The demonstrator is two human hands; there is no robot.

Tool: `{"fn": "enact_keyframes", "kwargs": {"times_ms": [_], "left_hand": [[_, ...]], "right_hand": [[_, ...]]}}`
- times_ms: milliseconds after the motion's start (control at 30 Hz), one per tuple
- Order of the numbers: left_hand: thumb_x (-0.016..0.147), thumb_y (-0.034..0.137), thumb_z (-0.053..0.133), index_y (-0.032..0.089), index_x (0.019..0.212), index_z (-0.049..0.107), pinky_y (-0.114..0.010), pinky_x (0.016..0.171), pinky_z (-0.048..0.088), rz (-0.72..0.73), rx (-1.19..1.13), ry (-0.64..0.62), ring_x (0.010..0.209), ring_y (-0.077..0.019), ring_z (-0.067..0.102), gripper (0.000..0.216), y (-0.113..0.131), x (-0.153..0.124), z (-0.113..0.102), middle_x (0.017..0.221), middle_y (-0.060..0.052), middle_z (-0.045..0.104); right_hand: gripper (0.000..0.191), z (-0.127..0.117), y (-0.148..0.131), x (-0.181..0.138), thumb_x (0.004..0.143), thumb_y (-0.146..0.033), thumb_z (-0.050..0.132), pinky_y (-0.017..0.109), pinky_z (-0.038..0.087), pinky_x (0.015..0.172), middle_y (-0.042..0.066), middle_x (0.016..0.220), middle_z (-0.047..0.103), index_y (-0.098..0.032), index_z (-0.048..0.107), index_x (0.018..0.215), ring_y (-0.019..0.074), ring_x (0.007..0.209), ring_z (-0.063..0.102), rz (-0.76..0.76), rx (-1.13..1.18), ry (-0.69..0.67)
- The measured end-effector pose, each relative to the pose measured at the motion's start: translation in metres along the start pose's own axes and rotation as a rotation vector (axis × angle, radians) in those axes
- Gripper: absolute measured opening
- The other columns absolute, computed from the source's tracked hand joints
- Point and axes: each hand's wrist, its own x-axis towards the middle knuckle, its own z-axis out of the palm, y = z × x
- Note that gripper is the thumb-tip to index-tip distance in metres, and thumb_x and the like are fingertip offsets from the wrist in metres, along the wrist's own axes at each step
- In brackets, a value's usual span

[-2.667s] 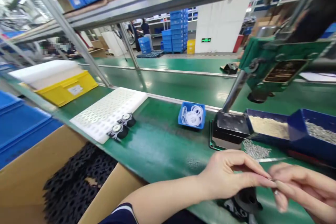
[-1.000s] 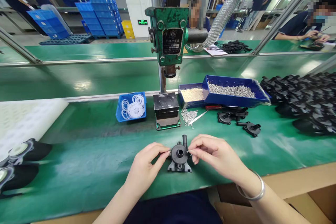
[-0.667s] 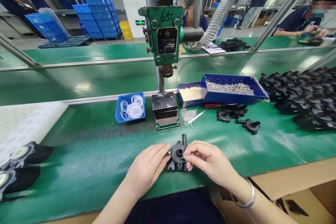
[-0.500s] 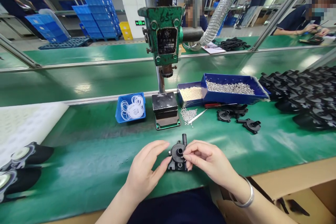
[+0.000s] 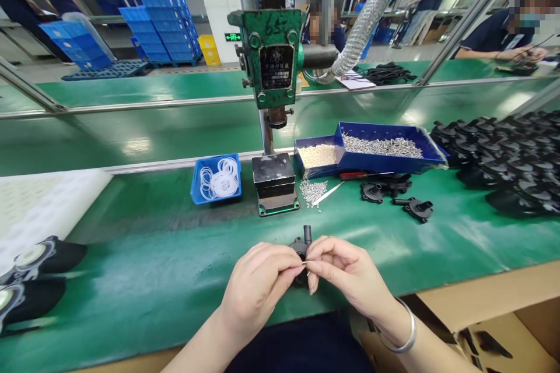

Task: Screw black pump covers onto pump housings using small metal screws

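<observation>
A black plastic pump housing (image 5: 299, 246) with an upright spout lies on the green bench in front of me, largely covered by my fingers. Over it, my left hand (image 5: 262, 280) is closed, its thumb and forefinger pinching the tip of a thin silver screw (image 5: 305, 263). My right hand (image 5: 345, 274), with a bracelet on its wrist, is also closed and grips the screw from the other side. A second thin metal bit seems to show under the right fingertips, too small to make out surely.
A green press (image 5: 276, 64) stands behind its black block (image 5: 273, 170). Around it are a blue tray of white rings (image 5: 195, 186), a bin of screws (image 5: 376, 160), small loose rings (image 5: 313, 192), tweezers (image 5: 329, 193), a red-handled screwdriver (image 5: 352, 175) and black housings (image 5: 415, 208). Co-workers sit beyond.
My left hand has moved right, from the housing's left side to my right fingertips, and closed on the screw. My right hand stays almost in place, still pinching.
</observation>
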Motion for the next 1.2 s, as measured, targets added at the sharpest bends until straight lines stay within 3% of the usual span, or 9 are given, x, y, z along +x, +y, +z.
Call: {"fn": "enact_keyframes", "kwargs": {"times_ms": [133,233,467,767,867,1067,1200], "left_hand": [[0.092,0.009,0.062,0.02,0.1,0.065,-0.024,0.082,0.052,-0.083,0.098,-0.001,0.09,-0.0125,0.068,0.013,-0.011,0.011,-0.007,0.095,-0.001,0.073],[0.095,0.013,0.06,0.019,0.098,0.065,-0.027,0.08,0.053,-0.027,0.174,-0.102,0.089,-0.0151,0.069,0.009,-0.024,0.022,-0.005,0.096,-0.002,0.073],[0.098,0.014,0.051,0.014,0.093,0.061,-0.034,0.077,0.053,0.107,0.273,-0.332,0.084,-0.02,0.066,0.012,-0.032,0.04,0.002,0.092,-0.006,0.071],[0.096,0.011,0.055,0.012,0.085,0.062,-0.036,0.076,0.053,0.101,0.46,-0.596,0.078,-0.0205,0.061,0.013,-0.021,0.062,-0.001,0.083,-0.006,0.064],[0.096,0.012,0.055,0.013,0.094,0.064,-0.036,0.08,0.055,0.066,0.398,-0.578,0.086,-0.0211,0.064,0.009,-0.024,0.06,-0.001,0.093,-0.007,0.066],[0.1,0.018,0.049,0.023,0.128,0.055,-0.035,0.1,0.052,-0.12,0.093,-0.369,0.116,-0.0195,0.061,0.03,-0.038,0.028,-0.011,0.126,-0.007,0.063],[0.092,0.031,0.064,0.025,0.145,0.039,-0.041,0.113,0.045,-0.226,-0.047,-0.4,0.134,-0.0233,0.05,0.058,-0.04,0.0,-0.01,0.144,-0.01,0.052]], "right_hand": [[0.011,-0.012,0.0,0.001,0.091,-0.027,0.069,0.024,0.055,0.064,-0.002,0.068,0.068,-0.021,0.064,0.098,0.0112,0.062,0.066,-0.045,-0.115,0.157],[0.012,-0.023,0.0,0.0,0.091,-0.032,0.069,0.024,0.054,0.066,-0.001,0.075,0.066,-0.021,0.066,0.098,0.0116,0.068,0.064,-0.062,-0.359,0.204],[0.013,-0.028,-0.004,-0.01,0.098,-0.028,0.056,0.029,0.055,0.079,0.003,0.097,0.066,-0.024,0.063,0.109,0.0151,0.085,0.065,-0.122,-0.742,0.093],[0.029,-0.021,-0.018,-0.008,0.1,-0.011,0.044,0.034,0.052,0.093,0.006,0.113,0.063,-0.023,0.052,0.125,0.0183,0.105,0.06,-0.28,-1.081,-0.145],[0.035,-0.017,-0.025,-0.006,0.1,-0.007,0.04,0.037,0.052,0.097,0.009,0.118,0.062,-0.02,0.049,0.132,0.0199,0.11,0.058,-0.309,-1.197,-0.204],[0.036,-0.014,-0.033,-0.002,0.101,-0.01,0.04,0.041,0.052,0.101,0.011,0.123,0.059,-0.021,0.047,0.135,0.0216,0.115,0.056,-0.318,-1.249,-0.251],[0.036,-0.017,-0.031,-0.004,0.101,-0.01,0.041,0.04,0.053,0.099,0.011,0.122,0.059,-0.022,0.047,0.134,0.0214,0.114,0.057,-0.291,-1.211,-0.234]]}}
